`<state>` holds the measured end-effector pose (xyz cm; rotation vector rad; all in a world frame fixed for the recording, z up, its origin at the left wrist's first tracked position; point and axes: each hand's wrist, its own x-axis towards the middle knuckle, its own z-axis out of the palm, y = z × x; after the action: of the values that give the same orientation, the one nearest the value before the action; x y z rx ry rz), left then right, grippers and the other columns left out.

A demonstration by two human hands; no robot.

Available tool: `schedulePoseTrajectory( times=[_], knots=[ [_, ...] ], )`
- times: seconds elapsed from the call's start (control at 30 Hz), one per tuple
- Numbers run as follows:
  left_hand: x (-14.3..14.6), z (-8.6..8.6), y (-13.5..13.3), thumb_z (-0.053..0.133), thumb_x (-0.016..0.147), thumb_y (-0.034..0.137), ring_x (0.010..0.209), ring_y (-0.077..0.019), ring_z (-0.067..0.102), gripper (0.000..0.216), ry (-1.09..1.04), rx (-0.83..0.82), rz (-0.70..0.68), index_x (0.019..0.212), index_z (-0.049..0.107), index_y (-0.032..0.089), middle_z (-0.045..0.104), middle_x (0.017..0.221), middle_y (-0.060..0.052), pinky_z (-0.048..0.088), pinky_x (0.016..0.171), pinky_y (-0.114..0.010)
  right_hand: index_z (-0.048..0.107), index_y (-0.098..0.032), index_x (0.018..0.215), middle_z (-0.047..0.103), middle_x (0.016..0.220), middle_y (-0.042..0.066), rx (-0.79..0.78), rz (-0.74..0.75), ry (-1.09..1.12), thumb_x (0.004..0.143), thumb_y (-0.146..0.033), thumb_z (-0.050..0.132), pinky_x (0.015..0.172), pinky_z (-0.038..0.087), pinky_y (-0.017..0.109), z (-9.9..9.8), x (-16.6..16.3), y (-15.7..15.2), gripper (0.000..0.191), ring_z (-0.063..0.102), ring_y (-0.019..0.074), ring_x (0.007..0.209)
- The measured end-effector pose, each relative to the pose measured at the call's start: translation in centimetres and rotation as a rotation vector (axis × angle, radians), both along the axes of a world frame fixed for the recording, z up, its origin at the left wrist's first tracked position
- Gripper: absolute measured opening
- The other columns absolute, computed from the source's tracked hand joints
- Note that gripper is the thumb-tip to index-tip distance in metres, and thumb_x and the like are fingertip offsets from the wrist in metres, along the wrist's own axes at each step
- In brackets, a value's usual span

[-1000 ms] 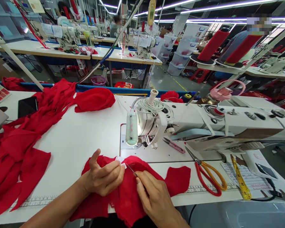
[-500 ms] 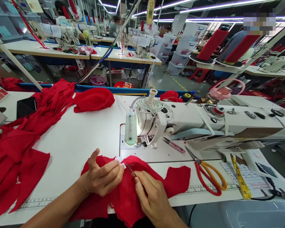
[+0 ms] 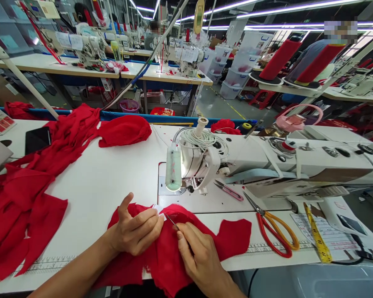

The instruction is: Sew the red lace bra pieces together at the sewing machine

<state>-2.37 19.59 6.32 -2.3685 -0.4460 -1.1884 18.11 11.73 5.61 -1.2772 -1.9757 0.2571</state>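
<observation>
My left hand (image 3: pixel 139 229) is closed, pinching a small white label (image 3: pixel 157 208) and the edge of the red fabric (image 3: pixel 164 256). Its index finger or thumb sticks up, away from the cloth. In my right hand (image 3: pixel 200 252) is a slim, dark, pointed metal tool (image 3: pixel 171 221); its tip is at the cloth beside the label, and its rear part is hidden in my palm. The red fabric drapes over the table's front edge, one flap (image 3: pixel 234 236) spreading to the right. Just behind my hands stands the white sewing machine (image 3: pixel 199 157), its lamp lit.
Thread snips (image 3: pixel 229 190) and orange-and-red-handled scissors (image 3: pixel 272 225) lie to the right. Beyond them are a yellow tape measure (image 3: pixel 317 234) and a written sheet (image 3: pixel 338 240). Piled red cloth (image 3: pixel 34 186) and a black phone (image 3: pixel 37 140) occupy the left side. Red thread cones (image 3: pixel 281 60) stand back right.
The whole scene shifts slightly rightward with a small head movement. Both hands keep their hold, and the pointed tool stays beside the label.
</observation>
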Motion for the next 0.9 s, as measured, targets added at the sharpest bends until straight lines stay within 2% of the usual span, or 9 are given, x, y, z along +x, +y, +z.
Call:
schedulePoseTrajectory(
  times=[0.17,0.27,0.47,0.6,0.77,0.9],
  knots=[
    [0.1,0.8,-0.1,0.048,0.097,0.000,0.082,-0.0077,0.067,0.031,0.035,-0.003,0.019,0.083,0.070,0.015,0.071,0.075,0.006,0.004,0.128,-0.057,0.059,-0.019,0.111,0.071,0.087,0.004,0.027,-0.002,-0.041,0.105,-0.019,0.035,0.063,0.055,0.026,0.0,0.1,0.1,0.025,0.070,0.0168,0.073],
    [0.1,0.6,-0.1,0.045,0.098,0.000,0.081,-0.0078,0.068,0.033,0.011,-0.006,0.002,0.083,0.071,0.015,0.071,0.074,0.005,0.005,0.129,-0.055,0.058,-0.020,0.112,0.071,0.089,0.004,0.022,0.006,-0.031,0.105,-0.019,0.036,0.063,0.054,0.026,-0.3,-0.1,0.1,0.023,0.070,0.0170,0.075],
    [0.0,-0.1,-0.1,0.051,0.095,-0.001,0.081,-0.0088,0.068,0.028,0.003,-0.018,0.014,0.083,0.071,0.015,0.072,0.074,0.005,0.007,0.130,-0.053,0.054,-0.023,0.107,0.066,0.085,0.000,-0.049,-0.115,0.211,0.104,-0.016,0.038,0.064,0.053,0.022,-0.1,0.7,0.5,0.018,0.066,0.0130,0.071],
    [0.0,0.0,-0.1,0.049,0.095,0.000,0.085,-0.0084,0.068,0.031,0.000,-0.004,0.003,0.083,0.072,0.017,0.073,0.077,0.004,0.005,0.131,-0.049,0.057,-0.024,0.116,0.066,0.098,0.003,-0.132,-0.018,0.198,0.104,-0.018,0.040,0.077,0.054,0.023,1.1,1.3,0.8,0.021,0.066,0.0143,0.090],
    [0.0,0.4,-0.2,0.045,0.097,0.001,0.085,-0.0084,0.068,0.034,0.025,0.007,-0.011,0.084,0.072,0.016,0.073,0.077,0.004,0.004,0.131,-0.051,0.059,-0.022,0.114,0.058,0.084,-0.001,-0.117,-0.004,0.140,0.100,-0.021,0.053,0.066,0.048,0.023,2.3,0.3,2.0,0.015,0.058,0.0129,0.070],
    [0.0,0.4,-0.1,0.047,0.097,0.002,0.083,-0.0096,0.068,0.031,-0.008,0.011,-0.029,0.083,0.071,0.017,0.072,0.078,0.004,0.006,0.129,-0.057,0.058,-0.021,0.097,0.059,0.082,-0.001,-0.110,0.000,0.039,0.098,-0.019,0.053,0.061,0.041,0.024,2.6,-0.7,2.8,0.006,0.058,0.0127,0.069]
  ],
)
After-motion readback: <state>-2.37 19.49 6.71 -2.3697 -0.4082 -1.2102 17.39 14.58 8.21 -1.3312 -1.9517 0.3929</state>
